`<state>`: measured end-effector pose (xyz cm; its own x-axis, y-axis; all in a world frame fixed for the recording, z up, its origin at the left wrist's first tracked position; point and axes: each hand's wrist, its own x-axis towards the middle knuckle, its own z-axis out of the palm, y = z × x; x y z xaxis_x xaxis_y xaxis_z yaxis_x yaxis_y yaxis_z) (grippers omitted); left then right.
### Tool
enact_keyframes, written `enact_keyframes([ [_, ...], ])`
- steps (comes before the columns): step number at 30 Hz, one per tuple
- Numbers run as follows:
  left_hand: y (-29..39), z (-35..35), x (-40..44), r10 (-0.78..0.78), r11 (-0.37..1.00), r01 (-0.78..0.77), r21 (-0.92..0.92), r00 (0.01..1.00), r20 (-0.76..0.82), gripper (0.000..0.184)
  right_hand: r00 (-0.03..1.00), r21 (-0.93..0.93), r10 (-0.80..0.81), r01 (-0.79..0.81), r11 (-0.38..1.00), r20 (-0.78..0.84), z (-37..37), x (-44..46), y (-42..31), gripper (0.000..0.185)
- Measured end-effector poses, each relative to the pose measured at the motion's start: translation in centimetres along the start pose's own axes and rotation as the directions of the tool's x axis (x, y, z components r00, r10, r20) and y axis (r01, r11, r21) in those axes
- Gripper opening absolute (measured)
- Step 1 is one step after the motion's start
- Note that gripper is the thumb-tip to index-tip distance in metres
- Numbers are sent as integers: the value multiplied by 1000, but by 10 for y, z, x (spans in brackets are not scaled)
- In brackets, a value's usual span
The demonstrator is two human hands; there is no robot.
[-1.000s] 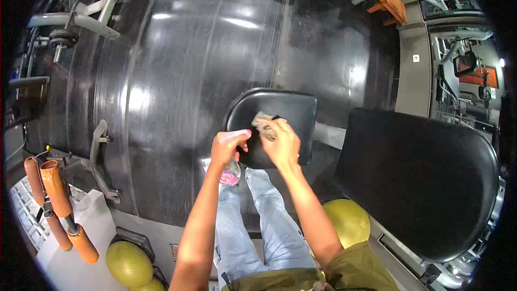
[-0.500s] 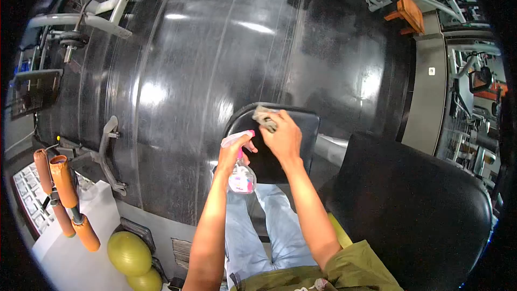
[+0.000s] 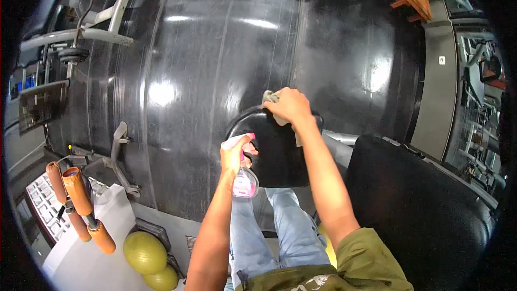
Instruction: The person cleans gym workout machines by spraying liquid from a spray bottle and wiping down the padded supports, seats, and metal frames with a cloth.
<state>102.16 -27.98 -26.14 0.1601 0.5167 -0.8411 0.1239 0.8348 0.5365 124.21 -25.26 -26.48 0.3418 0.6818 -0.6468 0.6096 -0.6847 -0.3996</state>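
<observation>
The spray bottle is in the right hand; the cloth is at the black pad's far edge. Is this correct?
No: the head view shows the spray bottle in the left hand; the cloth is at the far edge of the black pad.

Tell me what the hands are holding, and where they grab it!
The left hand holds a spray bottle near its top, around the neck. The right hand holds a bunched cloth; which part it grips can't be told.

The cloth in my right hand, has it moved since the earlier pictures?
Yes. Against the small black pad, the cloth in your right hand has moved forward, away from you, from the pad's top to its far edge.
</observation>
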Motion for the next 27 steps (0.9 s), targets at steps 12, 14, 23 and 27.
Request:
enact_keyframes([
  [12, -5, -12, 8, 32, 997, -41, 68, 992, 123, 32, 879, -93, 7, -59, 994, -477, 16, -57, 28, 32],
  [14, -5, -12, 10, 36, 996, -46, 75, 991, 128, 33, 859, -2, -83, 96, 995, -506, 29, -64, 18, 25],
  [23, -3, -13, 15, 10, 997, -21, 68, 989, 151, 35, 719, 186, 233, -146, 972, -654, 29, -121, 78, 33],
  [27, -2, -12, 17, -2, 996, -11, 85, 988, 152, 38, 749, 146, 166, -93, 985, -642, 62, -121, 42, 48],
])
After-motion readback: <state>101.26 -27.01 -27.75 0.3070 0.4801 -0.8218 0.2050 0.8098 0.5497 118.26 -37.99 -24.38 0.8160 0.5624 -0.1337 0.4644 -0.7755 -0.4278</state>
